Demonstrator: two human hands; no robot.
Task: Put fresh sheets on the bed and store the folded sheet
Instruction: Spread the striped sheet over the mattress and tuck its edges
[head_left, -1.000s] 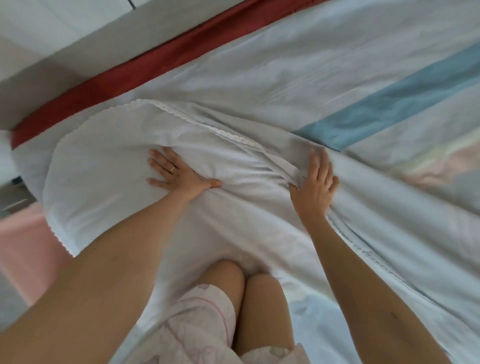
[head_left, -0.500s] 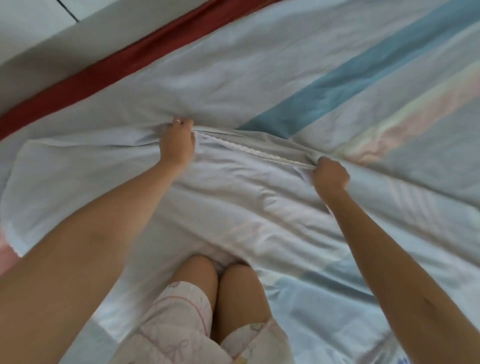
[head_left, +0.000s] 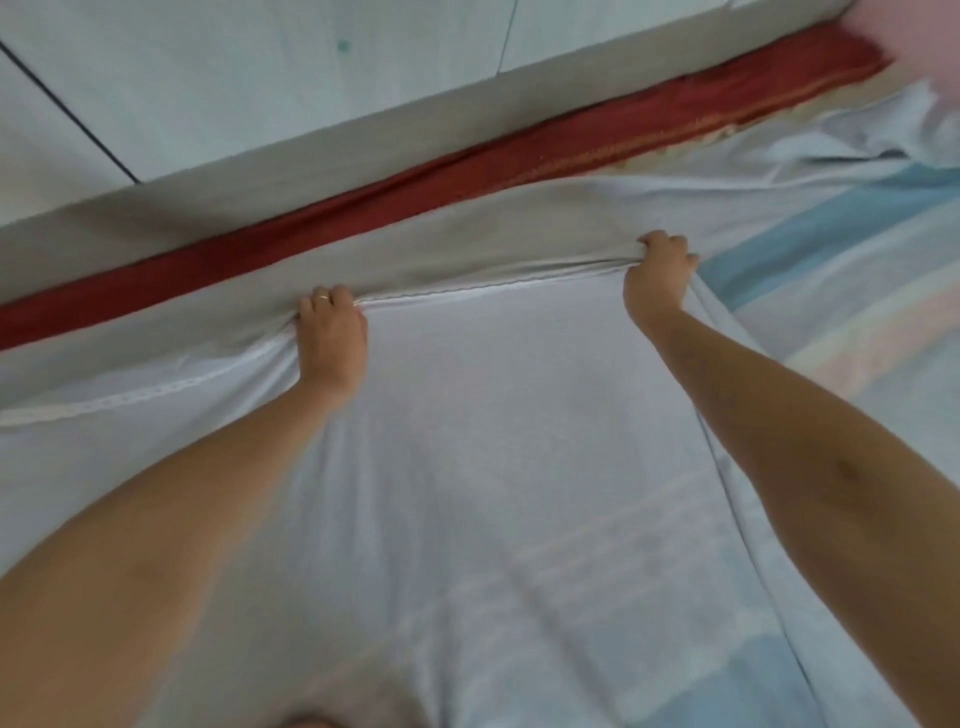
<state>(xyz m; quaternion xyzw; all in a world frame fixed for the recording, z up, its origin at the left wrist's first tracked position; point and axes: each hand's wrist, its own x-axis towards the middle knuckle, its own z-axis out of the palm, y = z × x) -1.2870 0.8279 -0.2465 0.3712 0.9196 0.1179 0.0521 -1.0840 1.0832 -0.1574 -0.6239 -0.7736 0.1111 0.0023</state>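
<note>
A thin white sheet (head_left: 488, 441) with a lace-trimmed edge lies spread over the bed in front of me. My left hand (head_left: 332, 335) grips that trimmed edge, fingers curled over it, a ring on one finger. Further right, my right hand (head_left: 657, 278) grips the same edge, and the hem runs taut between the two hands. Both arms reach forward over the white sheet. Under it lies a striped sheet (head_left: 841, 270) with blue, pale and pink bands, showing through faintly and uncovered at the right.
A red strip of mattress edge (head_left: 467, 176) runs diagonally along the far side of the bed, with a grey ledge (head_left: 311, 176) and pale tiled surface (head_left: 260, 78) beyond. Rumpled sheet (head_left: 883, 135) bunches at the upper right near something pink (head_left: 924, 21).
Both hands went from lying flat on the sheet to gripping its lace edge, then carried it forward toward the red far edge. The sheet is now stretched flatter.
</note>
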